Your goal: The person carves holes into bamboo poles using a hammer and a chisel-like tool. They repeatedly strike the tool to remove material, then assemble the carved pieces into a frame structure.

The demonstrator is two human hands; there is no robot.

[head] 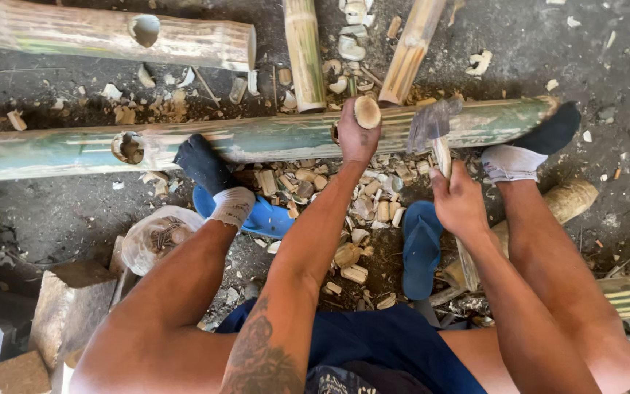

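Observation:
A long green bamboo pole (pixel 271 137) lies across the ground under both socked feet. My left hand (pixel 356 137) grips a wooden-handled chisel (pixel 367 111) held upright against the pole, near a hole in it. My right hand (pixel 459 201) holds the wooden handle of a hammer (pixel 433 125), whose blurred metal head is just to the right of the chisel, above the pole. Another round hole (pixel 127 147) is cut in the pole at the left.
Bamboo chips (pixel 362 211) cover the ground between my legs, with two blue flip-flops (pixel 421 248) among them. More bamboo poles (pixel 111 33) lie beyond. A plastic bag (pixel 156 235) and stone blocks (pixel 74 299) sit at the left.

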